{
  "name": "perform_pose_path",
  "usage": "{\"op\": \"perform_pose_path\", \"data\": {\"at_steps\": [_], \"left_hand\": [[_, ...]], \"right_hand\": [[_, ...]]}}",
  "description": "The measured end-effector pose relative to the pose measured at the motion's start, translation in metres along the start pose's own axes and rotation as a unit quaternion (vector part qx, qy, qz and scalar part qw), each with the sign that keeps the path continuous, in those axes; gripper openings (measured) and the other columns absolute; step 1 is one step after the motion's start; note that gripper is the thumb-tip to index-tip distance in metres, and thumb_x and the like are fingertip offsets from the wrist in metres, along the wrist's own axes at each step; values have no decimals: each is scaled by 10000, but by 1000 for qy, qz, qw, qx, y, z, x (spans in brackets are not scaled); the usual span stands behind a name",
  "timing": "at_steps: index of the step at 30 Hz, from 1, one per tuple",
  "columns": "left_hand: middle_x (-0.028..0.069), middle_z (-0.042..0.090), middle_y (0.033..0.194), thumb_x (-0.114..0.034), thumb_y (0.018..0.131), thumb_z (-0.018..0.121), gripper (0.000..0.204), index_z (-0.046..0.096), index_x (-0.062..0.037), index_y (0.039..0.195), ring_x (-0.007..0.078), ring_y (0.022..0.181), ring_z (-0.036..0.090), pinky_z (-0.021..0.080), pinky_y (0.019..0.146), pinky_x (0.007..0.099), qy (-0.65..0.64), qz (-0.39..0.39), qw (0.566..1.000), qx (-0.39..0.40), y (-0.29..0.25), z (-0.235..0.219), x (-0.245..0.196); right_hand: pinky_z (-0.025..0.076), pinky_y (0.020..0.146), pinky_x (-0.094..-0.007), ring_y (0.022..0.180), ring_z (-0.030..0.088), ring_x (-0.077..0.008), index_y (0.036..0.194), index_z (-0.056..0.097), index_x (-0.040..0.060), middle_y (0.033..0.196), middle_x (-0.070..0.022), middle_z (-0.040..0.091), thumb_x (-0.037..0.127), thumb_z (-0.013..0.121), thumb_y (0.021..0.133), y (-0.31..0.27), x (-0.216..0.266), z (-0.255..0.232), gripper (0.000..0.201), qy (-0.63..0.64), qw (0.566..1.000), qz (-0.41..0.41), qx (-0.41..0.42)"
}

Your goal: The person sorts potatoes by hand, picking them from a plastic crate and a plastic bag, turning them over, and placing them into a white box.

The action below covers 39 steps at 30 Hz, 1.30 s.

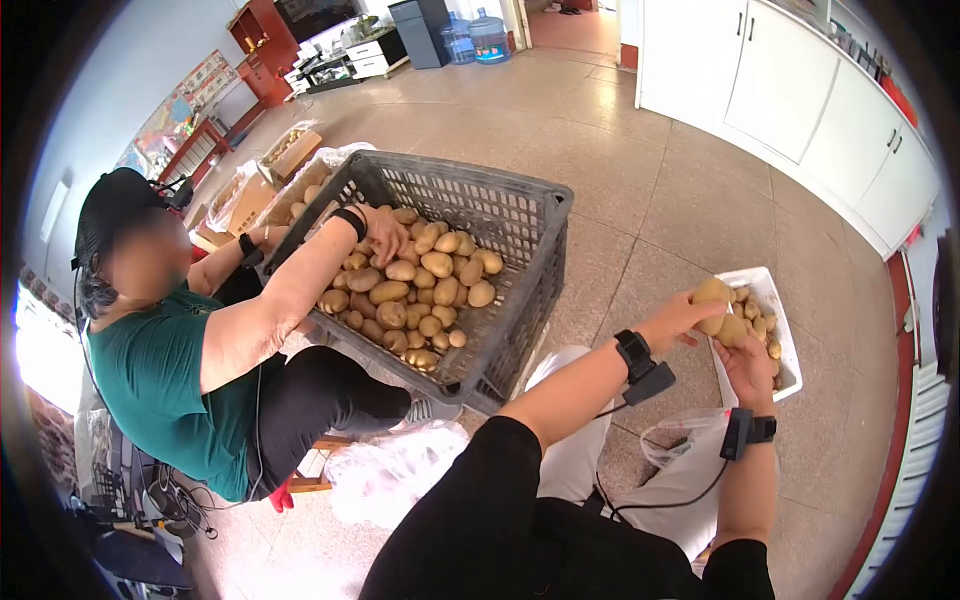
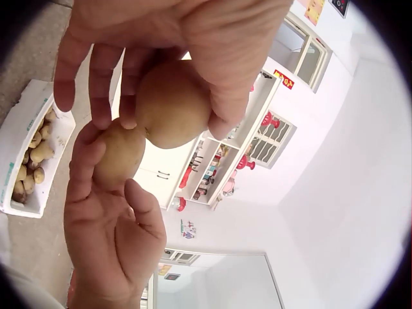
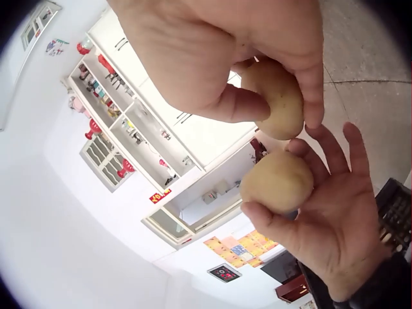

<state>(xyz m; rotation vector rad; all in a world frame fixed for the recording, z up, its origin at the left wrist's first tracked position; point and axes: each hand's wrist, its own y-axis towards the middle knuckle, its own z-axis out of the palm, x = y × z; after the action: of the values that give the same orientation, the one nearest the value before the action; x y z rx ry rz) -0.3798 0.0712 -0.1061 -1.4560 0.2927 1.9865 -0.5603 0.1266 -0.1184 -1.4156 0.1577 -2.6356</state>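
Observation:
My left hand (image 1: 672, 320) grips a round, yellowish-brown potato (image 2: 174, 106) between thumb and fingers. Close beside it, my right hand (image 1: 750, 372) pinches a second, more oval potato (image 3: 277, 100). In the wrist views the two potatoes sit side by side, nearly touching, held up in the air. Behind my hands in the head view, a white foam box (image 1: 789, 388) on the floor contains several smaller potatoes (image 1: 758, 318). The undersides of both potatoes are partly covered by my fingers.
A large black plastic crate (image 1: 520, 345) of potatoes stands to the left. Another person (image 1: 150, 370) in a green shirt reaches into it with one hand. Cardboard boxes (image 1: 245, 205) lie beyond, a white plastic bag (image 1: 390, 475) lies below, and white cabinets (image 1: 790, 80) line the wall.

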Motion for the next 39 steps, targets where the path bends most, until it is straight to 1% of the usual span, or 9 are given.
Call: {"op": "perform_pose_path", "data": {"at_steps": [6, 9, 12, 16, 20, 27, 33, 37, 39], "left_hand": [[69, 471, 1176, -451, 808, 567, 583, 395, -107, 1245, 242, 988, 526, 478, 725, 392, -59, -40, 996, 61, 4, -8, 7], [88, 428, 1231, -472, 815, 552, 615, 366, -102, 1269, 288, 1011, 513, 469, 757, 433, -98, -82, 989, 76, 3, 0, 4], [99, 426, 1234, -493, 814, 542, 628, 366, -103, 1273, 294, 1019, 506, 446, 803, 459, -123, -83, 984, 96, 11, 13, -1], [89, 485, 1145, -526, 805, 533, 595, 421, -117, 1221, 244, 976, 512, 432, 816, 446, -185, -62, 974, 112, 29, 22, 0], [69, 513, 1048, -499, 790, 578, 530, 466, -125, 1148, 194, 895, 511, 452, 737, 380, -192, -64, 978, 49, 32, 20, -22], [63, 516, 987, -456, 726, 678, 576, 462, -107, 1131, 162, 807, 506, 458, 668, 319, -23, 136, 989, -57, -17, 5, -144], [95, 474, 1053, -497, 695, 685, 676, 430, -103, 1180, 240, 933, 530, 465, 731, 315, 145, 225, 941, -206, -108, -100, -231], [45, 455, 1042, -502, 682, 691, 615, 452, -166, 1139, 184, 952, 460, 452, 731, 320, 133, 164, 904, -371, -158, -211, -238], [24, 451, 1050, -510, 692, 674, 566, 469, -185, 1107, 155, 964, 423, 459, 707, 323, 125, 72, 887, -438, -183, -260, -224]], "right_hand": [[469, 661, -251, 831, 592, -151, 1134, 453, 33, 994, -61, 589, 105, 585, 800, 5, -4, 3, 367, -85, 991, -37, -101], [445, 634, -230, 785, 557, -103, 1024, 462, 29, 930, -50, 580, 144, 644, 752, 12, -13, 1, 348, -266, 941, -137, -158], [457, 650, -243, 773, 551, -106, 1012, 452, 15, 897, -62, 577, 98, 660, 731, 22, -26, -2, 359, -316, 901, -238, -178], [468, 724, -257, 836, 574, -146, 1024, 456, 4, 948, -92, 569, 48, 662, 726, 11, -17, 21, 366, -229, 949, -189, -105], [466, 752, -259, 861, 580, -155, 1049, 472, -3, 984, -89, 568, 36, 648, 738, 13, -20, 18, 359, -251, 943, -209, -71], [461, 661, -237, 814, 574, -126, 1034, 516, 7, 976, -58, 573, 79, 626, 764, 4, -8, 11, 300, -279, 934, -189, -117], [427, 590, -216, 750, 566, -109, 1019, 528, 60, 976, -33, 572, 121, 581, 806, -9, 0, 0, 228, -250, 940, -195, -121], [418, 598, -214, 760, 558, -108, 1035, 517, 67, 972, -27, 565, 137, 563, 817, -13, 5, -4, 233, -237, 945, -196, -111], [417, 599, -215, 747, 550, -107, 1043, 514, 65, 971, -31, 562, 139, 559, 818, -15, 9, -3, 241, -257, 943, -174, -120]]}}
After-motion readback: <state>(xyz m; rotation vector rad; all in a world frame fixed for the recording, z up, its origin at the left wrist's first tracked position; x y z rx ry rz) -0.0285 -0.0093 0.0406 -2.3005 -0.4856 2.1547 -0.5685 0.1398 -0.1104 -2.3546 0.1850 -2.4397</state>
